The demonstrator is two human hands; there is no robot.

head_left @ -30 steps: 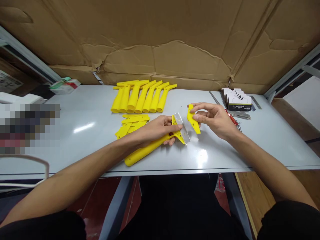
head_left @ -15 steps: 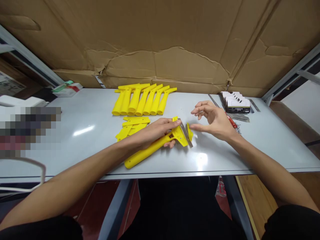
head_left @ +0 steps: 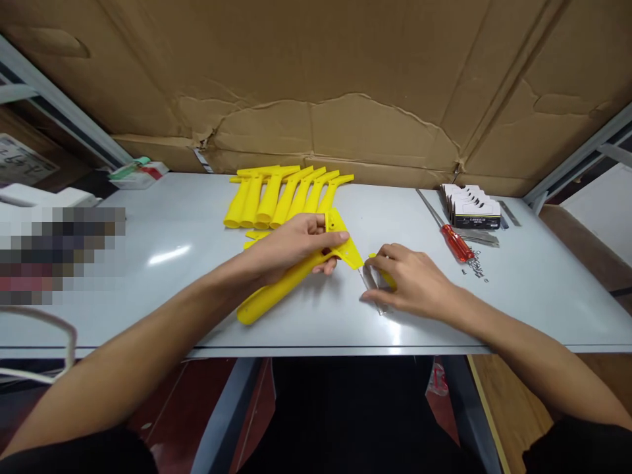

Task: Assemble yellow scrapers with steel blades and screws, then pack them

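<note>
My left hand (head_left: 296, 247) is closed around the head of a yellow scraper handle (head_left: 289, 286), the thumb pressed on its flat face. The handle's tube slants down to the left over the table. Against the lower right tip of the head is a thin metal blade (head_left: 369, 284). My right hand (head_left: 409, 276) has thumb and fingers closed on this blade, low over the table. Between thumb and fingers a small yellow plastic piece (head_left: 389, 279) shows behind the blade, partly hidden; whether the hand touches it I cannot tell.
Several yellow scraper handles (head_left: 289, 197) lie in a row at the back. Yellow flat plates (head_left: 254, 236) lie partly behind my left arm. To the right are a red screwdriver (head_left: 457, 243), small metal fasteners (head_left: 476, 264), black-and-white boxes (head_left: 476, 212) and loose blades (head_left: 478, 237).
My right hand has moved down and left and closed on the blade, which is now off the scraper head's face. My left hand has shifted slightly up and left with the scraper handle.
</note>
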